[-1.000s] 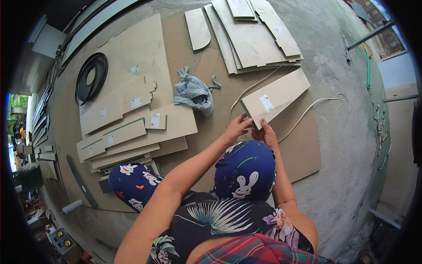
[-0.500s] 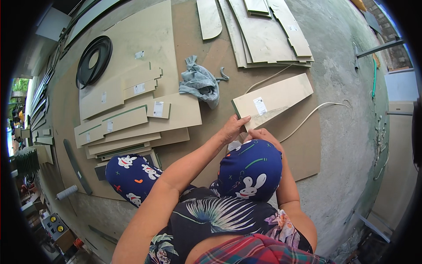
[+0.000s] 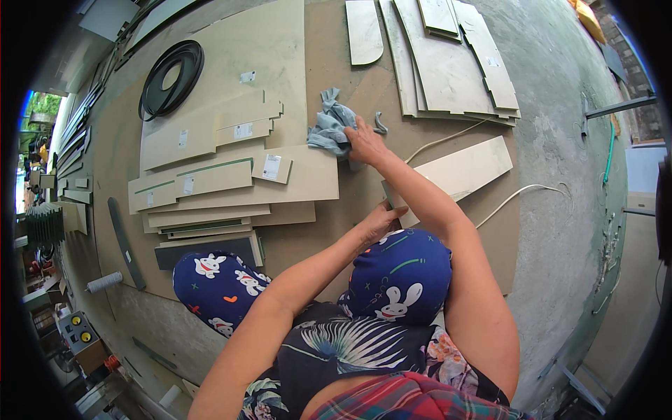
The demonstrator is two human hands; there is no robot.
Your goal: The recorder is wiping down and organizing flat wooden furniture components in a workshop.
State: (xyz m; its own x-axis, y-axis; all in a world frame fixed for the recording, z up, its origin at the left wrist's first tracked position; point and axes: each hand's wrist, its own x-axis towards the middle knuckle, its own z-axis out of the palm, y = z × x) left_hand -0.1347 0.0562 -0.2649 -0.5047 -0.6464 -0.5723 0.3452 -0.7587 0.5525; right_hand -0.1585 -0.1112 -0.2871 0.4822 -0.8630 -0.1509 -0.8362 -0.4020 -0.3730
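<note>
A long beige panel (image 3: 467,171) with a dark green end edge lies slanted in front of my knees. My left hand (image 3: 382,219) pinches its near left corner, thumb on top. Beyond it, my right hand (image 3: 365,143) is on a crumpled grey-blue cloth (image 3: 329,129), its fingers closed on the fabric. My right forearm crosses over the panel and hides part of its left end, including where the white label was.
Stacked beige panels with labels (image 3: 231,198) lie to the left, a black coil (image 3: 171,80) behind them. More panels (image 3: 448,70) are piled at the far right. A pale cord (image 3: 521,190) curves across the brown sheet (image 3: 357,241) onto concrete.
My right hand has left the near end of the panel and reached forward to the cloth, taking hold of it. My left hand stays on the panel's corner. The view has shifted slightly.
</note>
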